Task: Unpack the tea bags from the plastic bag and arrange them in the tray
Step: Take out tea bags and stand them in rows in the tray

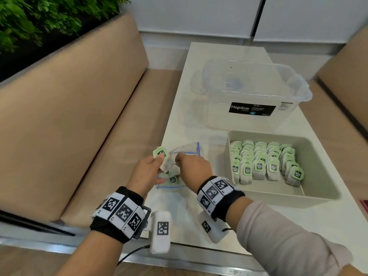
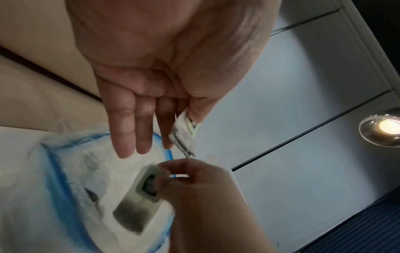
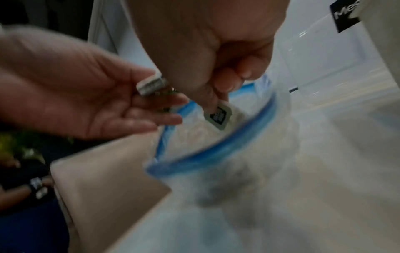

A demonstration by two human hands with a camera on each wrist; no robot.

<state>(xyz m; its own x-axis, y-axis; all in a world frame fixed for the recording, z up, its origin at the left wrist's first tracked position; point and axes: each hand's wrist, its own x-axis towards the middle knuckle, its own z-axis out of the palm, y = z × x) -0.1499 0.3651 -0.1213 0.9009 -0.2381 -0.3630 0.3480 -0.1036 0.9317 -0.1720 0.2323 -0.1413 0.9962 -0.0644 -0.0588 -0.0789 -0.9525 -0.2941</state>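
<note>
My left hand (image 1: 159, 162) pinches a small stack of green-tagged tea bags (image 1: 160, 153) between thumb and forefinger, its other fingers straight (image 2: 129, 133); the stack (image 2: 184, 133) shows edge-on. Close to its right, my right hand (image 1: 179, 158) pinches the tag of a single tea bag (image 3: 218, 116), which hangs (image 2: 138, 202) over the open mouth of the clear plastic bag (image 1: 191, 150) with the blue zip rim (image 3: 216, 154). The grey tray (image 1: 318, 176) at the right holds several rows of upright tea bags (image 1: 264, 160).
A clear Megabox storage box (image 1: 251, 96) stands behind the tray on the white table (image 1: 199, 76). A tan bench (image 1: 79, 116) runs along the table's left side. The plastic bag lies near the table's left edge.
</note>
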